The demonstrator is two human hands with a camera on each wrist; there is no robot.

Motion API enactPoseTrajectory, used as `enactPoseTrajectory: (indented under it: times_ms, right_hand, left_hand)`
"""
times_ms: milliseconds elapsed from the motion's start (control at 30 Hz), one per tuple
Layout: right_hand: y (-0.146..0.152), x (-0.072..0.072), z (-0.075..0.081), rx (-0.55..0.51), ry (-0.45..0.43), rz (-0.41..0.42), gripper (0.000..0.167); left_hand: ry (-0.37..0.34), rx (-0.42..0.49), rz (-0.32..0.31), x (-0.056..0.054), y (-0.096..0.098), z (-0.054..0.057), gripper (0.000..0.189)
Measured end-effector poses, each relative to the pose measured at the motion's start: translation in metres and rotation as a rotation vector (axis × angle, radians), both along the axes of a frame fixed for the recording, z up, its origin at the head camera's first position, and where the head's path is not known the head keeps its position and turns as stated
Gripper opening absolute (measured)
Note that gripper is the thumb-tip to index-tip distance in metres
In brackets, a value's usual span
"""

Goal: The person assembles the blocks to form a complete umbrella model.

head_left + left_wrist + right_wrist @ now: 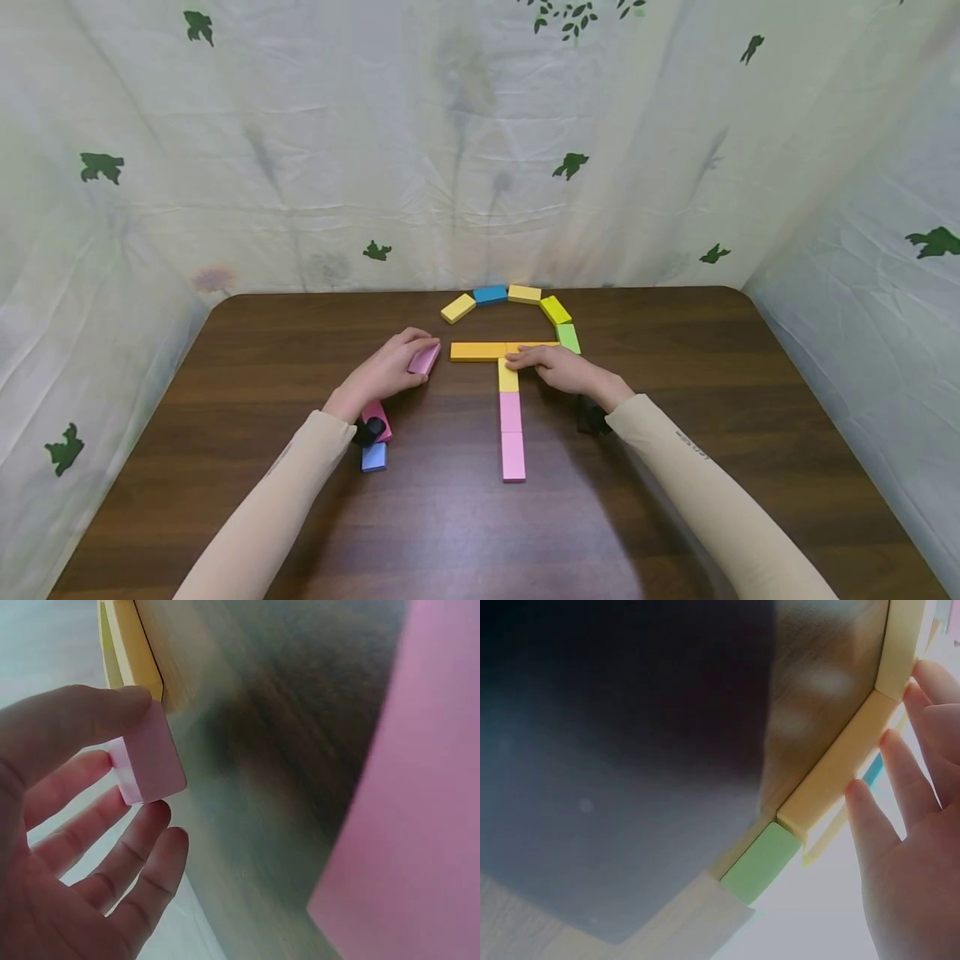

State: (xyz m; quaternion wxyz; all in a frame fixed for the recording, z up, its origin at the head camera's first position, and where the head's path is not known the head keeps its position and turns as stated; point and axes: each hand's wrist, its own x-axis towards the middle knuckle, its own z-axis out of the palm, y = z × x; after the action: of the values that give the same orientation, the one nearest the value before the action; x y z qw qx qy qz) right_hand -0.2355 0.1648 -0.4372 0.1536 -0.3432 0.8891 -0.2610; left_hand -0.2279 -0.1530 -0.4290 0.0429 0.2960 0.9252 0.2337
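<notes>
My left hand [386,367] pinches a light pink block [424,359] between thumb and fingers, just left of a horizontal orange block [477,352]. In the left wrist view the thumb lies along this pink block [156,754]. My right hand [561,367] touches the row with its fingertips, where a second orange block meets a yellow block [508,379]; the fingers are fairly straight in the right wrist view. Below the yellow block, two pink blocks [513,457] continue in a column, so the blocks form a T.
Beyond the bar an arc curves from a pale yellow block [458,308] past a blue block [491,295] to a green block [567,338]. Beside my left wrist lie a dark pink block [381,421] and another blue block [374,457]. A patterned curtain [420,192] hangs behind the table.
</notes>
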Motion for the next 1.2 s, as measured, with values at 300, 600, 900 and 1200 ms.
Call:
enactPoseTrajectory:
  times_ms: [300,600,900,1200]
  right_hand:
    - [-0.001,-0.001,-0.001,0.000,0.011,0.005,0.046]
    - [0.000,0.000,-0.001,-0.006,-0.006,0.000,0.046]
    - [0.000,0.000,-0.001,-0.004,-0.003,0.001,0.046]
    - [0.000,0.000,-0.001,-0.002,-0.006,-0.003,0.045]
  left_hand:
    - [-0.059,-0.013,0.070,-0.016,0.009,-0.003,0.056]
    - [-0.053,-0.002,0.095,-0.032,0.019,-0.006,0.055]
    - [-0.081,-0.006,0.125,-0.042,0.023,-0.011,0.055]
    - [-0.137,-0.019,0.113,-0.048,0.025,-0.013,0.058]
